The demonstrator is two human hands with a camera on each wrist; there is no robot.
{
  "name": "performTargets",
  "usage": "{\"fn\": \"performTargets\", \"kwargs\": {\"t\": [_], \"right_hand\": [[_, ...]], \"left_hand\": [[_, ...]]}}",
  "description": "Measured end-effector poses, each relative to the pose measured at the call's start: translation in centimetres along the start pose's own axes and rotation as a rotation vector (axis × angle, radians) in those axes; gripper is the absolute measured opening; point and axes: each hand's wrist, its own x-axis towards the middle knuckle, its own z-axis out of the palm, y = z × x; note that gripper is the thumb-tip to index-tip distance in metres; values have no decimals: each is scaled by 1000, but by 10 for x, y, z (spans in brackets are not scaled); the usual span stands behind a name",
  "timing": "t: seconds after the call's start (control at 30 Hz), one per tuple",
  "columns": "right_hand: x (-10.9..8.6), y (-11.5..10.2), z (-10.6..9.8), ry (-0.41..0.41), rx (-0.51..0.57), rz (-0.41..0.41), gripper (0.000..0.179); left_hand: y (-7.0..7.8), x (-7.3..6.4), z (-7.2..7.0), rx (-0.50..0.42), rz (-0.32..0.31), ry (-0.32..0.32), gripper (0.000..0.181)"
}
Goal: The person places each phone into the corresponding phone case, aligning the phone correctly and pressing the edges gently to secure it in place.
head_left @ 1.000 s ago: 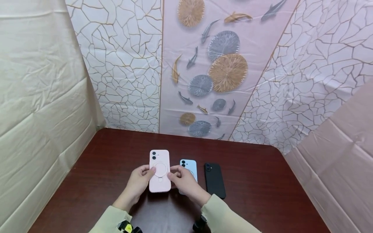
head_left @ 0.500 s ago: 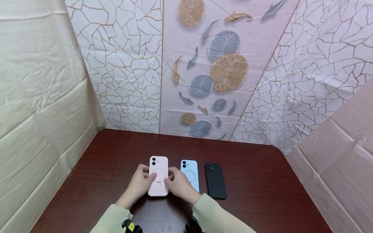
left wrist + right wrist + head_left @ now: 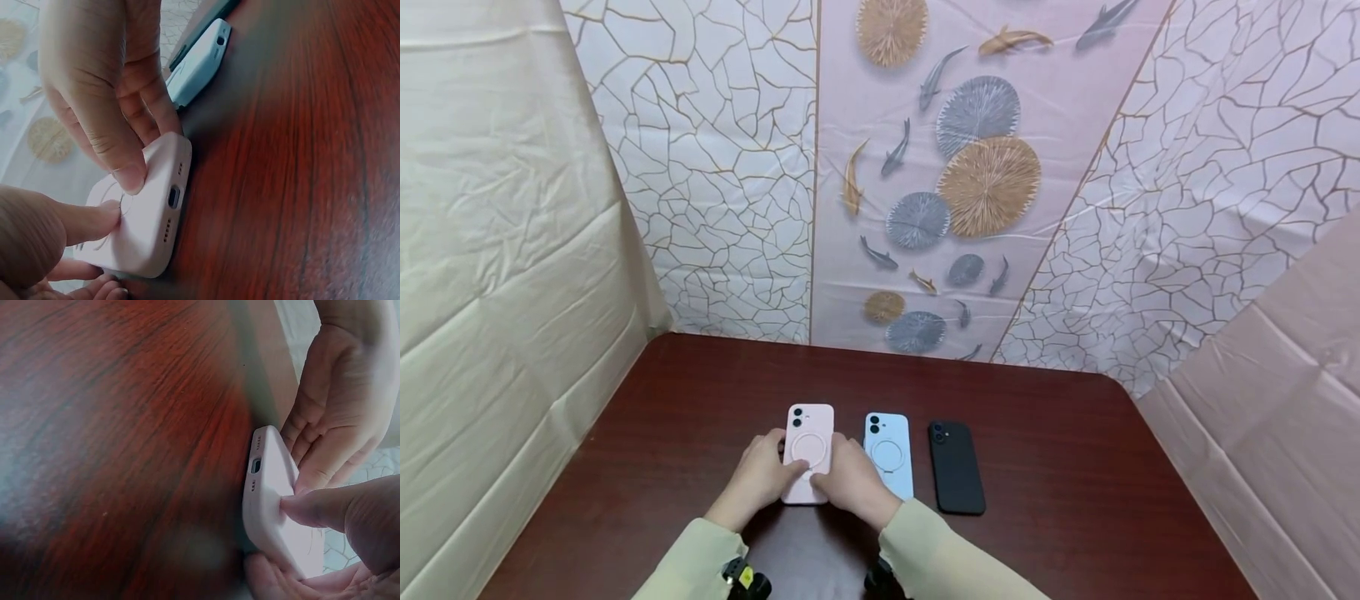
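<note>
A pink phone [image 3: 800, 492] in a case lies back up, camera at the far end, close over the table. On its back is a round ring [image 3: 808, 437]. My left hand [image 3: 760, 473] holds the left side, fingers along the edge and thumb on the back near the ring's lower part. Opposite it, my right hand [image 3: 855, 475] grips the right side, its thumb also on the back beside the left thumb. The left wrist view shows both thumbtips on the pink phone [image 3: 153, 234] and the charging port facing me.
Right of the pink phone lies a light-blue phone [image 3: 897, 481] with a similar ring, then a black phone [image 3: 957, 471]. All are on a dark red-brown wooden table [image 3: 1060, 467]. Patterned cloth [image 3: 737, 167] hangs behind the table.
The pink phone has come down toward the table and lies flatter. Both thumbs have slid inward to the lower part of the ring, close together; the right hand has moved slightly left, uncovering the light-blue phone.
</note>
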Motion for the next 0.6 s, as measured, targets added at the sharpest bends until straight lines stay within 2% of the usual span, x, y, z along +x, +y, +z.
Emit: {"fn": "performTargets", "kwargs": {"t": [0.2, 0.4, 0.5, 0.6], "right_hand": [[2, -1, 0, -31, -29, 31, 43], [5, 2, -2, -98, -96, 12, 26], [8, 2, -5, -131, -105, -3, 25], [10, 2, -8, -154, -109, -15, 29]], "left_hand": [[-2, 0, -1, 36, 41, -47, 54], [-7, 2, -2, -6, 90, -109, 52], [-10, 4, -3, -21, 89, -148, 55], [-11, 6, -6, -4, 61, -169, 62]]}}
